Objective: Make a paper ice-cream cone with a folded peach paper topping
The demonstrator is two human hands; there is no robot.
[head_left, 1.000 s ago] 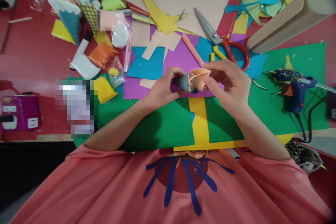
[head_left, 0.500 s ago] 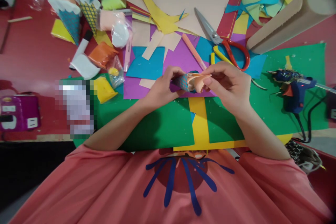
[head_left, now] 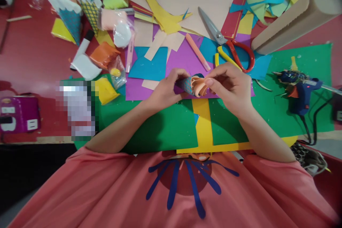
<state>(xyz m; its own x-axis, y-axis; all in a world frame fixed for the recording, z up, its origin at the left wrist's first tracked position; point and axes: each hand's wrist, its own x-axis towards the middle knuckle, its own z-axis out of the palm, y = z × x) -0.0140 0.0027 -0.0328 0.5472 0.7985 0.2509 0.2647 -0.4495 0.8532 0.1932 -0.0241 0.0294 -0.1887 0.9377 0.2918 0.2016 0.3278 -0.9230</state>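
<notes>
My left hand (head_left: 167,91) is wrapped round a small blue patterned cone (head_left: 187,86), which lies sideways with its mouth to the right. Curled, folded peach sheet (head_left: 198,88) fills that mouth, looking like soft foam or paper. Thumb and fingers of my right hand (head_left: 233,91) pinch the sheet's outer edge. The cone's narrow end is hidden inside my left hand. Both hands are over a purple sheet (head_left: 157,92) near the front of the table.
Large scissors (head_left: 219,37) and a peach marker (head_left: 197,52) lie beyond my hands. A blue glue gun (head_left: 303,94) rests on the green mat (head_left: 272,114) at right. Several decorated cones (head_left: 70,19) and an orange packet (head_left: 104,55) are at left; a beige roll (head_left: 288,21) is far right.
The peach sheet now sits deeper and more folded in the cone's mouth. My right hand has shifted slightly left, closer to the cone. My left hand has hardly moved.
</notes>
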